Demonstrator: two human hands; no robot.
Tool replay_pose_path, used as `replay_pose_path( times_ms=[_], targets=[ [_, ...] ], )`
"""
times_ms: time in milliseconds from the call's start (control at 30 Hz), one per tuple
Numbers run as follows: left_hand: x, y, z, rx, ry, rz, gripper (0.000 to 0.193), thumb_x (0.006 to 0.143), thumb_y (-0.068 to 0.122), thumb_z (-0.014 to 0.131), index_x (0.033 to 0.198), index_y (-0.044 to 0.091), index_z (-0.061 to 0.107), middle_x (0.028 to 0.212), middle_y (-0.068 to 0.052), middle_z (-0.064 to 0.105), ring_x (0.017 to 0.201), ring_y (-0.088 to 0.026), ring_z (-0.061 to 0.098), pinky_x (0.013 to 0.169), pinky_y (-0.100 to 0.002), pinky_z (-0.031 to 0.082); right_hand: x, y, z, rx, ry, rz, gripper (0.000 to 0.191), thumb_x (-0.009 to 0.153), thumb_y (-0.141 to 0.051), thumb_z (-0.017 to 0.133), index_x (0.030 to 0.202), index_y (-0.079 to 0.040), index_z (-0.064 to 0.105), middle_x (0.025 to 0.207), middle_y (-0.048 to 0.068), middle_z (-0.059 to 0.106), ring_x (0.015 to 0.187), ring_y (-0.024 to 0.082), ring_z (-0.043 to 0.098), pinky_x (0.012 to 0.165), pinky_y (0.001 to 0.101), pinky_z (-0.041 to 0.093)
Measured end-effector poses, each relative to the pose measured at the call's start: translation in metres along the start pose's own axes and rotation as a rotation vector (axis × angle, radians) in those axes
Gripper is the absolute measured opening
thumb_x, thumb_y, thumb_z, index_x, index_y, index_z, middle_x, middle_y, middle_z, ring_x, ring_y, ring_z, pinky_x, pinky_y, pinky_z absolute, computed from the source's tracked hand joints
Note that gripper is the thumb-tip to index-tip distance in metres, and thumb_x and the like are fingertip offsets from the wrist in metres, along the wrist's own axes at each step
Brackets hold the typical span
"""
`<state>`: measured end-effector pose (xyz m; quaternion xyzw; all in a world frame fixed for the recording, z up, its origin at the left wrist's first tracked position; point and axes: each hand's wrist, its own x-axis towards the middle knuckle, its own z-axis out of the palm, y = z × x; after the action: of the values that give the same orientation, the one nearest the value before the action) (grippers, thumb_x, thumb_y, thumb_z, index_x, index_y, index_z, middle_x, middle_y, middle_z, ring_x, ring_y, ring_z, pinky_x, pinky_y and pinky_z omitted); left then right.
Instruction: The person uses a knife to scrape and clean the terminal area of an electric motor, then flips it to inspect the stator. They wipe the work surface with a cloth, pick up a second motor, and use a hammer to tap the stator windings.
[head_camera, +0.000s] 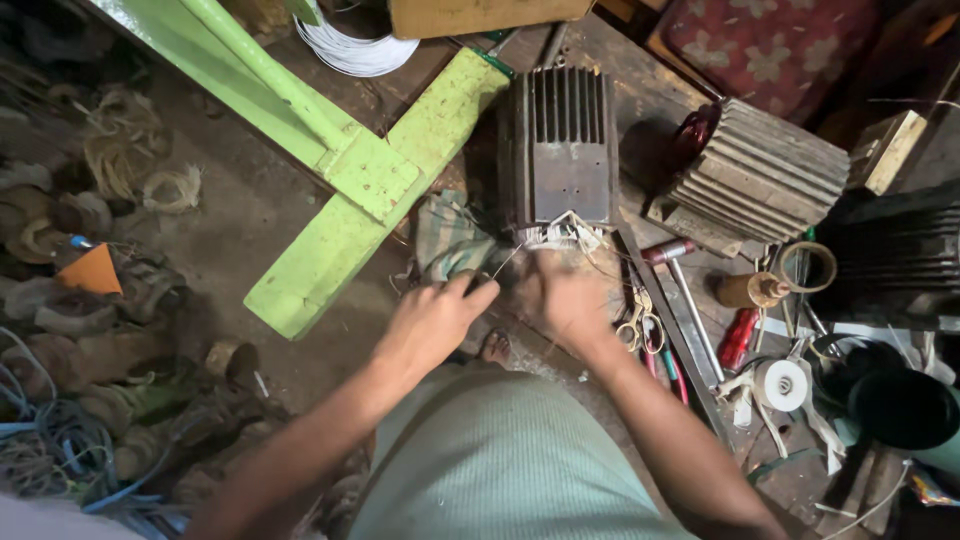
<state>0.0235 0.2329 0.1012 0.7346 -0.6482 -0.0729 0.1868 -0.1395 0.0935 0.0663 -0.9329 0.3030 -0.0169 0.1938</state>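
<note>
Finned motor stator housing (557, 150), dark, upright on our workbench (620, 60), white winding leads (560, 233) bunched at its near end. Our left hand (432, 320) pinches a thin wire (505, 262) there; our right hand (562, 300) lies curled at the leads, grip unclear. Beside it: scissors (637, 325), hammer (685, 290), second finned housing (755, 175), tape roll (785, 385).

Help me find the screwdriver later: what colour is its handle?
Red. The screwdriver lies right of the right hand, clearest in the head view.

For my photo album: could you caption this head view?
Both hands, left hand and right hand, work wires at a finned motor housing beside scissors.
</note>
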Motion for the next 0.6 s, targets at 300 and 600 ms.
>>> replay_pose_path(
  times_ms=[300,600],
  targets=[
    [0.030,0.030,-0.003,0.403,-0.015,0.077,0.028,0.088,0.021,0.055,0.112,0.014,0.068,0.108,-0.013,0.069,0.114,-0.030,0.061,0.101,-0.043,0.045,-0.026,0.020,-0.006,0.204,0.116,-0.151,0.030,0.092,-0.026,0.065,0.115,-0.006,0.063,0.065,0.018,0.067,0.057,0.038,0.068,0.055,0.0477,0.053],
    [0.111,0.015,0.022,0.415,-0.134,0.260,0.020,0.092,0.019,0.055,0.104,0.010,0.069,0.109,-0.011,0.067,0.115,-0.030,0.058,0.103,-0.044,0.043,-0.067,0.022,-0.031,0.455,0.244,0.178,0.021,0.102,-0.023,0.062,0.096,-0.003,0.062,0.065,0.014,0.070,0.058,0.028,0.073,0.055,0.0385,0.054]
  ],
)
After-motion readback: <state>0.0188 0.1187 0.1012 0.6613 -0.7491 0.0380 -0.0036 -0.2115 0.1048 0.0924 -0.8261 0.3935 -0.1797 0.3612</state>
